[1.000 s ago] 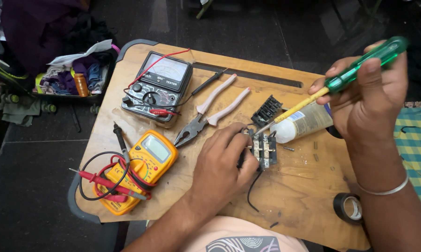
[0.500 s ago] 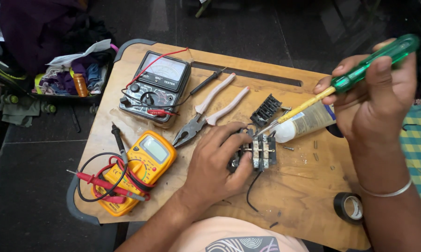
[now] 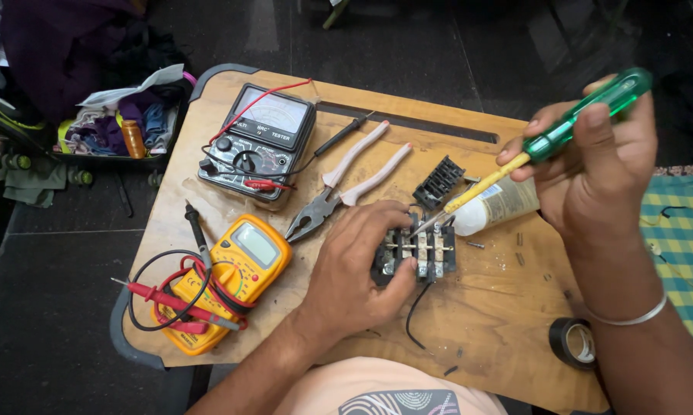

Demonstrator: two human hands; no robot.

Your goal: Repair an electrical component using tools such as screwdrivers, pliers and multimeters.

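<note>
A small black switch block point(image 3: 419, 255) with metal terminals was held down on the wooden board point(image 3: 500, 307) by the left hand point(image 3: 358, 269); its fingers were curled closely over the block's left side, the thumb pressed against the lower edge. A green-handled screwdriver point(image 3: 546, 142) was gripped in the right hand point(image 3: 592, 165), the fingers closed firmly round the handle with the thumb laid along it; the shaft was slanted down to the left, and its tip was set on the top of the block. A white tube point(image 3: 500, 206) was seen lying just behind the shaft; a black ribbed part point(image 3: 439, 180) lay beside it. Pale-handled pliers point(image 3: 346, 184) were placed to the left of the block; an analogue meter point(image 3: 258, 142) was set at the far left of the board, and a yellow multimeter point(image 3: 227, 277) with red and black leads lay nearer. A roll of black tape point(image 3: 573, 343) rested at the near right edge.
</note>
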